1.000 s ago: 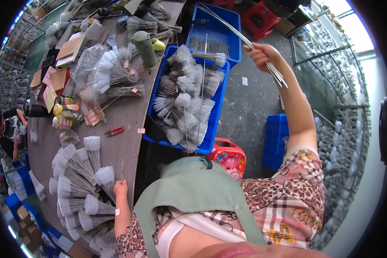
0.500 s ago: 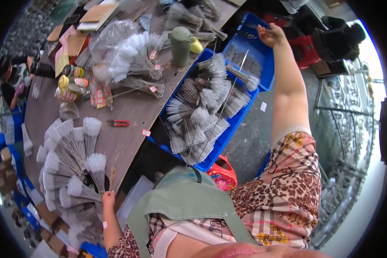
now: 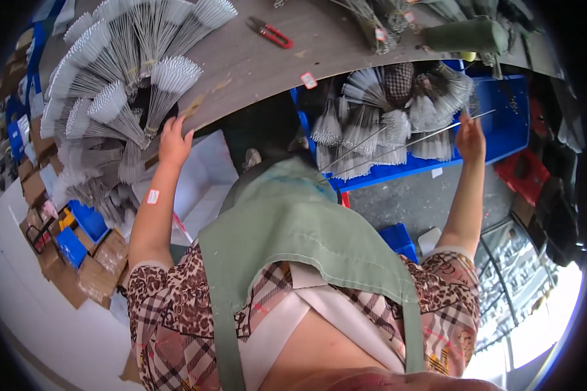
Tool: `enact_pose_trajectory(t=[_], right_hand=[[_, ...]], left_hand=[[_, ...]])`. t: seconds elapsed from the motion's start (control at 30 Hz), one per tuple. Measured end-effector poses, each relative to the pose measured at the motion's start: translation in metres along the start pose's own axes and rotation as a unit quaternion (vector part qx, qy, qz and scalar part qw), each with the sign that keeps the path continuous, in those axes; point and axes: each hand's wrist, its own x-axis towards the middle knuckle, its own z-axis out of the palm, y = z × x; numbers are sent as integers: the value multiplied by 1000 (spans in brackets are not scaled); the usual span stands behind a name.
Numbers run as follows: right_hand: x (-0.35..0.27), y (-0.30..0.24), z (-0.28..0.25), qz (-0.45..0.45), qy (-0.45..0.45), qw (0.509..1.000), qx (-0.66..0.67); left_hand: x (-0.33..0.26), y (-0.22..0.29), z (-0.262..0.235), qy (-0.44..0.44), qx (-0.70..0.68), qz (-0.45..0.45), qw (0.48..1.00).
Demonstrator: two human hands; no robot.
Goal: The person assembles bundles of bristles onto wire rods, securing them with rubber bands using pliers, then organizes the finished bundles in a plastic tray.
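My left hand (image 3: 174,142) is at the table's edge, fingers spread, right beside a bundle of thin wire stems with white tips (image 3: 171,81). More such bundles (image 3: 101,55) fan out around it on the table. My right hand (image 3: 471,138) is raised at the right part of a blue bin (image 3: 512,127), fingers drawn together; whatever they hold is too small to make out. A thin metal rod (image 3: 430,135) passes close to these fingers. Grey-white wire bundles (image 3: 365,127) and a checked cloth-like piece (image 3: 398,81) fill the bin's left part.
Red-handled snips (image 3: 270,32) and a small white-and-red tag (image 3: 308,80) lie on the table (image 3: 241,72). A green cylinder (image 3: 466,36) lies near more bundles at the back. Cardboard boxes (image 3: 104,267) are stacked at the left, and a red stool-like thing (image 3: 525,173) stands at the right.
The view has swung round. My right hand has come back from the bin's far end toward the bundles. My left hand has let go of the bundle stems and its fingers have spread.
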Motion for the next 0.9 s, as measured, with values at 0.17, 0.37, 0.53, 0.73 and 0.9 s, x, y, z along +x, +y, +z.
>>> enact_pose_trajectory(t=[0.17,0.37,0.53,0.73,0.9], right_hand=[[-126,117,85,454,-57,746,-483],[-216,330,60,632,-222,460,-583],[-207,475,16,211,-314,563,-735],[-170,624,-22,125,-103,523,-837],[-115,659,30,109,-350,326,-872]], left_hand=[[-5,-14,0,31,62,91,993],[18,-29,3,-11,96,218,971],[32,-62,26,-5,94,295,951],[37,-71,35,45,80,377,922],[29,-80,26,49,71,395,915]])
